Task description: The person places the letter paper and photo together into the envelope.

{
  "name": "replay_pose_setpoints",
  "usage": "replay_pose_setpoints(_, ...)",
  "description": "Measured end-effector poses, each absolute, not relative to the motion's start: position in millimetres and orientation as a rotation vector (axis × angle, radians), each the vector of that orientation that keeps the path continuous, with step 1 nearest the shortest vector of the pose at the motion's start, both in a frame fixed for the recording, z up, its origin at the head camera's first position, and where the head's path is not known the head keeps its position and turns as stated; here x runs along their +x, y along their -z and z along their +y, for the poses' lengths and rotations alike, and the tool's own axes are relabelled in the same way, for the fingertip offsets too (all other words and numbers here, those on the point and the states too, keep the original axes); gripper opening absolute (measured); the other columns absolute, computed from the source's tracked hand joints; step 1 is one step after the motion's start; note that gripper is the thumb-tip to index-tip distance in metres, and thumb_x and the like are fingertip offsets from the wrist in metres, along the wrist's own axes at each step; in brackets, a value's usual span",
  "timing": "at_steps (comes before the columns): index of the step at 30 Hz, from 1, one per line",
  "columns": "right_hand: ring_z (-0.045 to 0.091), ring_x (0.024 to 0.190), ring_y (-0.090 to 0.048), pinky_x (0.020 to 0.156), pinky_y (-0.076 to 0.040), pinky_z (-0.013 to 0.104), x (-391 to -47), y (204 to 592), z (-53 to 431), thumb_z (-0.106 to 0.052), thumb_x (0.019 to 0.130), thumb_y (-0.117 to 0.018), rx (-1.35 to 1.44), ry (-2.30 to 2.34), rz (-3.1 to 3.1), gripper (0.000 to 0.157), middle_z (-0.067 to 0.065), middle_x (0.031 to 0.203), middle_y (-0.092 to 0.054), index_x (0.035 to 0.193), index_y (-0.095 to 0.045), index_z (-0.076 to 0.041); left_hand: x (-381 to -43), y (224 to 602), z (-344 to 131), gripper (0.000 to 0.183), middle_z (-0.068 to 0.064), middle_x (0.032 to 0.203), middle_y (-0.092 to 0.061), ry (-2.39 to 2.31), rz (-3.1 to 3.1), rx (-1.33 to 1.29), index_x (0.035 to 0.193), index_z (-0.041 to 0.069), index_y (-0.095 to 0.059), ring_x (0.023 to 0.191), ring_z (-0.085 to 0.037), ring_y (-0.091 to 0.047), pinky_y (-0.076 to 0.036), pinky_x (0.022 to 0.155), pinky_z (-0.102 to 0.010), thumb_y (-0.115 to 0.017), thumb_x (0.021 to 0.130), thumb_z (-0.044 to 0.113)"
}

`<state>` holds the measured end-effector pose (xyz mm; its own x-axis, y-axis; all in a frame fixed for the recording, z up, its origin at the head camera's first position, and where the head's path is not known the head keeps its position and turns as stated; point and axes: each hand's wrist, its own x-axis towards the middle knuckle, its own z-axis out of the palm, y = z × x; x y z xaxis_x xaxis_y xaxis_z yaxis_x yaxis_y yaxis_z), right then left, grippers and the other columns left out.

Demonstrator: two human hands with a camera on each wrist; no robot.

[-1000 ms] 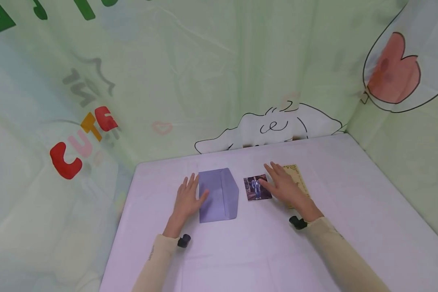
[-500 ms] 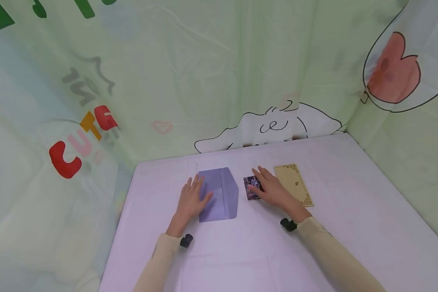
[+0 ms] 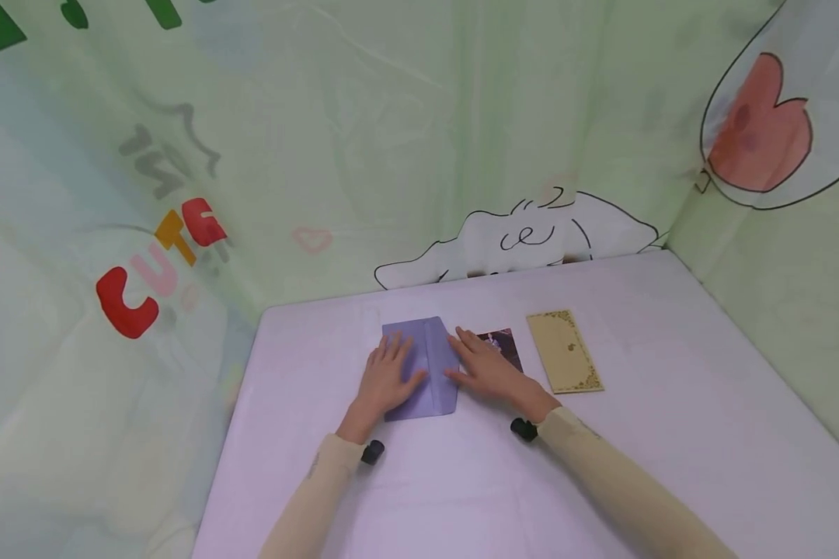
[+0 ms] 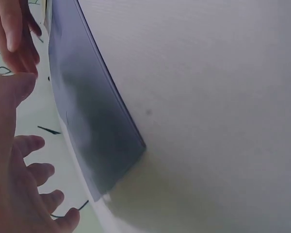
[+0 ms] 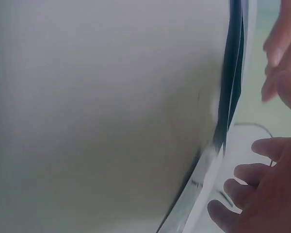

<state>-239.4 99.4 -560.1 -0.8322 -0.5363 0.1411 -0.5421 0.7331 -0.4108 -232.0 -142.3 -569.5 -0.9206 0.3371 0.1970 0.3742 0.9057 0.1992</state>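
Observation:
A purple envelope (image 3: 436, 392) lies flat on the table with its flap opened out to the right. My left hand (image 3: 384, 382) hovers over the envelope's left part, fingers spread. In the left wrist view a gap shows between this hand and the envelope (image 4: 94, 102). My right hand (image 3: 491, 371) is held between the flap's right edge and a small square photo (image 3: 508, 347), covering part of the photo. Its fingers (image 5: 250, 173) look relaxed and hold nothing in the right wrist view. Right of the photo lies a tan card (image 3: 565, 353) with an ornate brown border.
A white cloth covers the table (image 3: 643, 466). Behind it and at both sides hang pale green curtains (image 3: 363, 140) with cartoon drawings and letters. The table's back edge meets the rear curtain.
My right hand has moved left from the tan card, across the photo, to the envelope's flap, uncovering the card. My left hand has shifted right, further over the envelope.

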Motion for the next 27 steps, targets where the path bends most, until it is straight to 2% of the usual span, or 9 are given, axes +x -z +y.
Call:
replay_pose_setpoints(7,0.041,0.135,-0.025,0.105,-0.025,0.058,-245.2,561.5,82.4,-0.039,0.093,-0.049,1.017,-0.556,-2.899,0.063,0.022,0.148,-0.027,0.142,-0.032,-0.004,-242.3,570.2,-124.4,0.072,-0.009,0.152,-0.024,0.212,-3.017,-0.582,0.144,0.019,-0.030,0.138,-0.039,-0.021,-0.025,0.107,-0.052,-0.039,0.088,0.063)
replay_pose_setpoints(13,0.038,0.136,-0.025,0.105,-0.024,0.058,-243.5,560.7,79.2,-0.031,0.094,-0.048,1.021,-0.463,-2.979,0.058,0.020,0.148,-0.027,0.143,-0.030,-0.005,-248.3,575.1,-112.0,0.064,-0.008,0.152,-0.023,0.129,-3.062,-0.610,0.144,0.023,-0.030,0.139,-0.038,-0.020,-0.026,0.107,-0.052,-0.040,0.090,0.055)
replay_pose_setpoints(21,0.037,0.137,-0.025,0.106,-0.023,0.058,-242.2,567.0,79.7,-0.033,0.095,-0.045,1.047,-0.383,-3.012,0.057,0.018,0.149,-0.027,0.142,-0.030,-0.004,-248.8,578.7,-104.0,0.059,-0.009,0.153,-0.021,0.104,-3.100,-0.596,0.143,0.025,-0.032,0.139,-0.037,-0.019,-0.026,0.107,-0.052,-0.045,0.090,0.047)
replay_pose_setpoints(27,0.037,0.137,-0.023,0.107,-0.023,0.057,-243.0,566.7,76.9,-0.035,0.096,-0.044,1.076,-0.368,-3.008,0.058,0.019,0.149,-0.025,0.143,-0.029,-0.004,-255.6,573.1,-111.2,0.059,-0.008,0.155,-0.015,0.119,-3.172,-0.557,0.144,0.031,-0.027,0.140,-0.038,-0.017,-0.025,0.105,-0.057,-0.039,0.089,0.046)
